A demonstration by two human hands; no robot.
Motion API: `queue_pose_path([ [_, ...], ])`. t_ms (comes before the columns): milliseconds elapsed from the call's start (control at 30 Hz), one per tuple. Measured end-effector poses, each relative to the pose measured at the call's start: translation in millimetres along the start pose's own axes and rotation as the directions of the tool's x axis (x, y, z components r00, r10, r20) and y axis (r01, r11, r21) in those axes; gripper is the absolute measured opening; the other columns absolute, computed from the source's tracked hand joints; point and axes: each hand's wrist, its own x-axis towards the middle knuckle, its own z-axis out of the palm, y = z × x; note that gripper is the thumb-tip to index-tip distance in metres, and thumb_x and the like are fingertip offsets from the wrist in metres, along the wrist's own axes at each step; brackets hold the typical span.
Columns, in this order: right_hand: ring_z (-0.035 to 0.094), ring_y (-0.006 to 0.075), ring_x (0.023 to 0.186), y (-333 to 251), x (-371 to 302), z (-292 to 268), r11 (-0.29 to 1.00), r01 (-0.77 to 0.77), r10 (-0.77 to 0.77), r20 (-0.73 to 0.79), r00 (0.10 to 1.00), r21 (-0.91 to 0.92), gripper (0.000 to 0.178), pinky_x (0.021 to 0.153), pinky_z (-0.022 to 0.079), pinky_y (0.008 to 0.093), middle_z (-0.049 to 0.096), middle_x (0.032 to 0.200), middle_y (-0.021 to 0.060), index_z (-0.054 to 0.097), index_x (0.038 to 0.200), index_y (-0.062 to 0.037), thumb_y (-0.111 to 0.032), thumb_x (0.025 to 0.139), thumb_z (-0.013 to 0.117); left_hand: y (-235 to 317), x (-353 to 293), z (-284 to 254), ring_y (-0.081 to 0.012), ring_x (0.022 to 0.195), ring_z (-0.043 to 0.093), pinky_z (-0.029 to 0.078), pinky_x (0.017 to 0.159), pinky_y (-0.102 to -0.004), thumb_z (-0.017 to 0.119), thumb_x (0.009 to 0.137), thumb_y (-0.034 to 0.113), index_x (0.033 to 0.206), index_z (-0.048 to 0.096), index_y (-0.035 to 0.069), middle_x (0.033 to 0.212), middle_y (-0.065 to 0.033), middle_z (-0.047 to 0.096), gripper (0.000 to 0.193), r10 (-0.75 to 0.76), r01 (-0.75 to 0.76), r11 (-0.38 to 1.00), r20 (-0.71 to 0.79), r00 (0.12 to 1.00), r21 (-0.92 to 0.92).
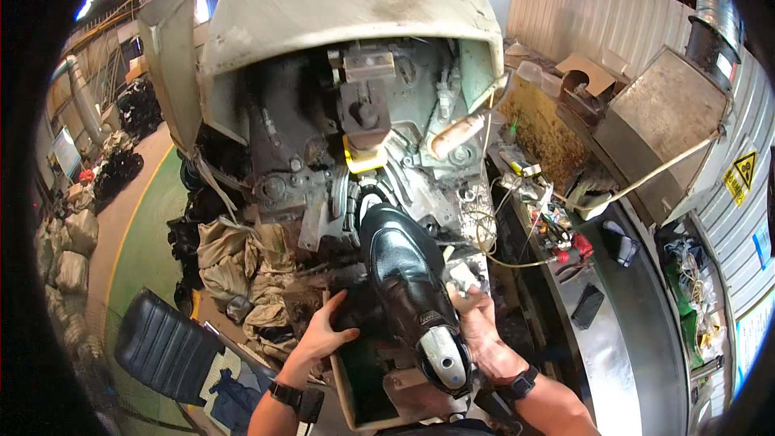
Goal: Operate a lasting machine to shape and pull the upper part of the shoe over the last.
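Note:
A glossy black shoe upper on a last (401, 262) lies toe-first against the working head of a machine (367, 105). The last's pale heel top (442, 358) shows at the near end. My left hand (324, 331) is left of the shoe, thumb and forefinger apart beside a dark shape (355, 311) that I cannot make out. Its other fingers are partly hidden. On the shoe's right, my right hand (480, 324) has its fingers closed on a small white piece (463, 276), whose kind is unclear. Both wrists wear dark bands.
A pale hood (355, 0) overhangs the machine. Crumpled beige cloth (234, 266) lies to the left, near a black chair (165, 347). A metal bench (601, 347) on the right carries a red-handled tool (575, 250) and a dark block (588, 307). A cable crosses between bench and machine.

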Motion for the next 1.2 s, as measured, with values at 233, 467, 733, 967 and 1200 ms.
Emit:
queue_pose_path([
  [233,0.066,0.0135,0.072,40.1,46.5,31.7,0.996,-0.042,0.039,-0.036,0.999,-0.084,0.015,0.065,0.057,0.0314,0.072,0.09,0.0028,0.071,0.105,-0.0036,-0.015,0.097,0.073,41.3,32.2,56.3,-0.0217,0.104,0.066,0.05,0.095,-0.0382,0.06,0.105,0.04,0.121,0.069,0.006,0.115,-0.006,0.072,0.039,-0.366,0.244,0.491,0.056,0.929,-0.836],
  [467,0.071,0.0206,0.072,60.9,96.7,28.8,0.998,-0.069,0.067,-0.114,0.991,-0.009,0.007,0.063,0.061,0.0372,0.071,0.089,0.008,0.067,0.102,-0.0038,-0.009,0.097,0.069,39.4,76.5,60.7,-0.0154,0.076,0.065,0.053,0.068,-0.0298,0.071,0.1,0.03,0.115,0.071,0.006,0.103,-0.0043,0.073,0.028,-0.518,0.265,0.389,0.028,0.855,-0.882],
  [733,0.071,0.0193,0.075,61.4,105.2,30.3,0.993,-0.118,0.118,-0.163,0.979,0.011,0.006,0.064,0.061,0.0357,0.07,0.09,0.0076,0.066,0.102,-0.0034,-0.005,0.097,0.068,36.3,91.3,68.6,-0.0266,0.099,0.071,0.057,0.092,-0.0415,0.057,0.106,0.033,0.121,0.071,0.005,0.114,-0.011,0.075,0.036,-0.494,0.248,0.291,0.077,0.866,-0.924],
  [967,0.072,0.0206,0.077,69.0,123.1,15.6,0.987,-0.161,0.163,-0.071,0.984,0.028,0.015,0.067,0.062,0.036,0.074,0.096,0.0094,0.066,0.112,-0.0002,-0.008,0.099,0.068,23.4,93.8,85.4,-0.0236,0.091,0.068,0.054,0.083,-0.0383,0.065,0.103,0.023,0.112,0.07,-0.003,0.106,-0.0119,0.073,0.028,-0.528,0.054,0.356,-0.153,0.835,-0.933],
  [1200,0.072,0.0148,0.081,79.7,145.7,6.1,0.995,-0.084,0.081,-0.054,0.995,-0.056,0.025,0.07,0.061,0.0304,0.075,0.102,0.0072,0.067,0.12,0.0001,-0.013,0.099,0.071,-22.6,110.9,105.4,-0.008,0.071,0.053,0.044,0.064,-0.0278,0.064,0.105,0.021,0.089,0.07,0.002,0.081,0.0028,0.063,0.026,-0.372,-0.137,0.628,-0.449,0.812,-0.766],
])
